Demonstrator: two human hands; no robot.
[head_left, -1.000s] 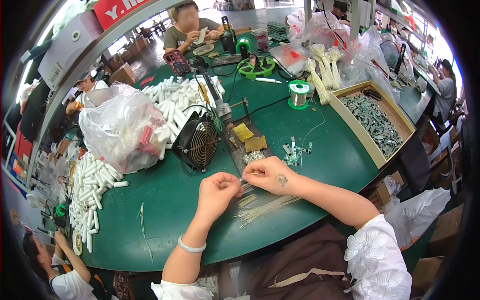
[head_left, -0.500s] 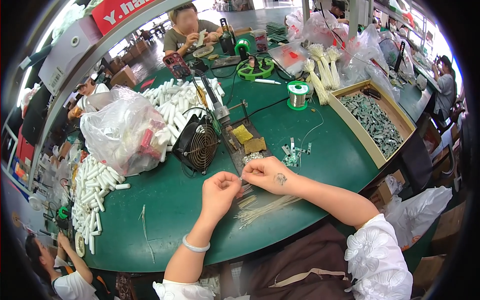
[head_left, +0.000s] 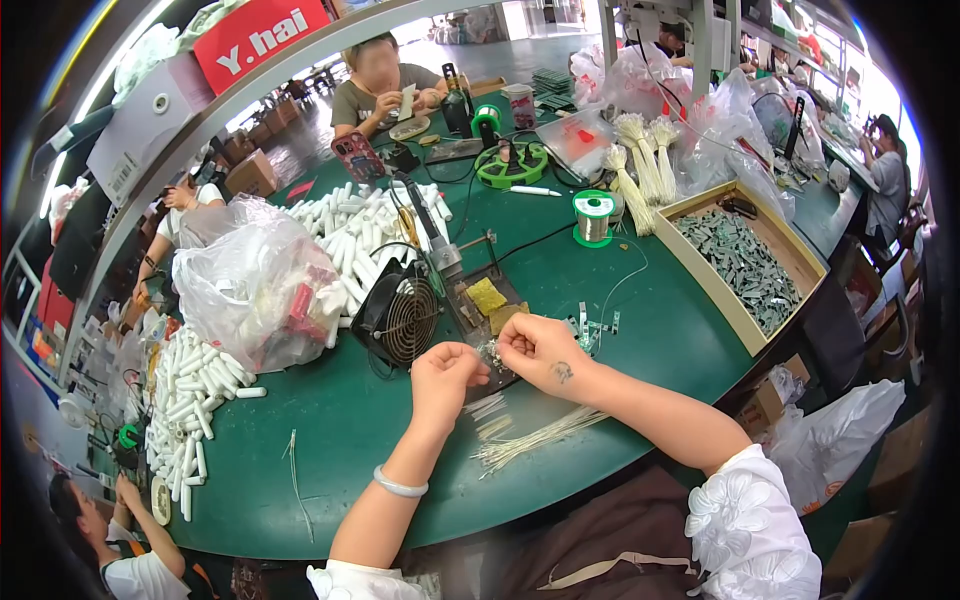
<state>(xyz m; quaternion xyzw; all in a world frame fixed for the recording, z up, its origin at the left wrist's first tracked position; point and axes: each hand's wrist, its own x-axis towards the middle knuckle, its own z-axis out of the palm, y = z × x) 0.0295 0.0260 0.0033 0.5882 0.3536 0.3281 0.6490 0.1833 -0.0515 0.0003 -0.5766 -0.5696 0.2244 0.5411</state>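
Note:
Above the near middle of the green table, my left hand (head_left: 449,378) is closed in a pinch. Just to its right, my right hand (head_left: 543,352) is also closed, thumb against fingers, with a small gap between the hands. Whatever the fingertips hold is too small to make out. Under and nearest to the hands lies a bundle of thin cream wires (head_left: 540,438), with shorter pieces beside it. A yellow sponge (head_left: 487,295) rests on the dark soldering stand beyond my hands. Small circuit boards (head_left: 585,325) lie loose past my right hand.
A black fan (head_left: 397,310) and a soldering iron (head_left: 440,240) stand left of the stand. White tubes (head_left: 200,370) and a plastic bag (head_left: 255,285) crowd the left. A solder spool (head_left: 594,222) and a cardboard tray (head_left: 745,335) of small boards are right. A person (head_left: 380,85) sits opposite.
My hands, whose fingertips met before, are now slightly apart. The right hand has lifted a little away from the left. The whole view has shifted slightly.

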